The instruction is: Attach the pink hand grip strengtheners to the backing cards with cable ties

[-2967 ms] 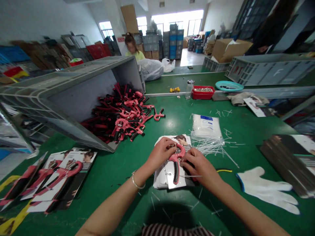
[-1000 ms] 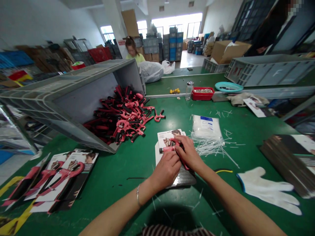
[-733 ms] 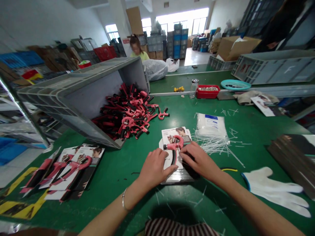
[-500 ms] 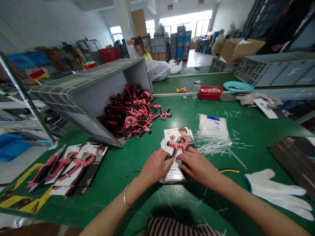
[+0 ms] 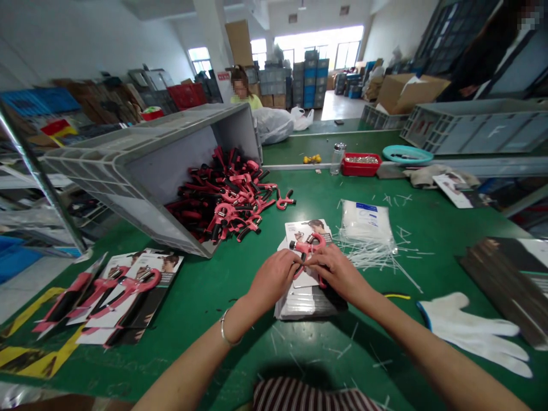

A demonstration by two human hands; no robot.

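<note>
A pink hand grip strengthener (image 5: pixel 317 242) with black handles and a metal spring lies on a printed backing card (image 5: pixel 294 229). That card tops a stack of cards (image 5: pixel 310 307) on the green table. My left hand (image 5: pixel 274 278) is closed from the left, its fingertips at one handle. From the other side my right hand (image 5: pixel 336 270) is also closed, pinching by the handles. The fingertips of both hands meet over the strengthener's middle, and they hide part of its handles. Whether a thin tie is between them cannot be made out.
A tipped grey crate (image 5: pixel 141 171) spills several grip strengtheners (image 5: pixel 240 197). Carded ones (image 5: pixel 128 291) lie at left. White cable ties (image 5: pixel 368 251) and their bag (image 5: pixel 366 220) lie right of the stack. A white glove (image 5: pixel 475 331) and more cards (image 5: pixel 500 285) lie farther right. People stand beyond.
My hands have come together over the strengthener's handles, the fingertips now meeting where there was a gap. The view has shifted slightly.
</note>
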